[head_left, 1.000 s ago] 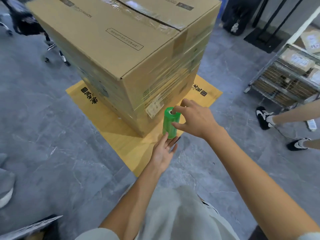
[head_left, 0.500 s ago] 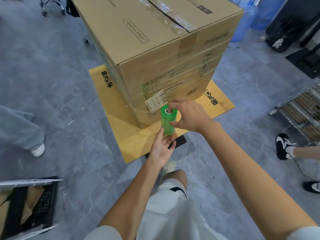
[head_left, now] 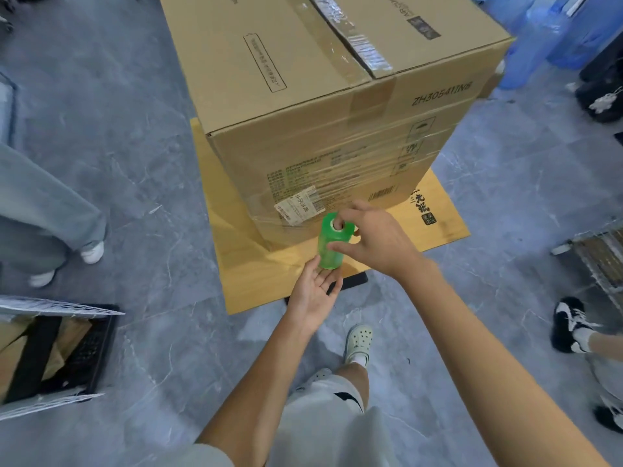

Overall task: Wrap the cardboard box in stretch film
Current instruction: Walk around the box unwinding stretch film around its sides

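a view from a head camera, looking down at a grey stone floor [head_left: 141, 136]. at nine o'clock a bystander's leg in pale wide trousers [head_left: 40, 210] ends in a white shoe. at eight o'clock sits a black crate [head_left: 70, 348] with white wire panels around it. filling the twelve o'clock area is a large cardboard box [head_left: 323, 106], taped along its top seam, resting on a flat yellow-brown cardboard sheet [head_left: 256, 281]. clear stretch film bands its near face, over a white shipping label [head_left: 298, 205]. just below centre, a green roll of stretch film [head_left: 328, 242] stands upright against the box's near lower corner. the left hand [head_left: 315, 296] lies palm up, fingers spread, touching the roll's bottom end. the right hand [head_left: 374, 241] is closed on the roll's top, with a finger in the core and the thumb on the side. at six o'clock are the person's white shorts and a pale clog [head_left: 359, 338]. at four o'clock are a bystander's black and white sneakers [head_left: 569, 323], and at three o'clock a wire cage [head_left: 600, 251].
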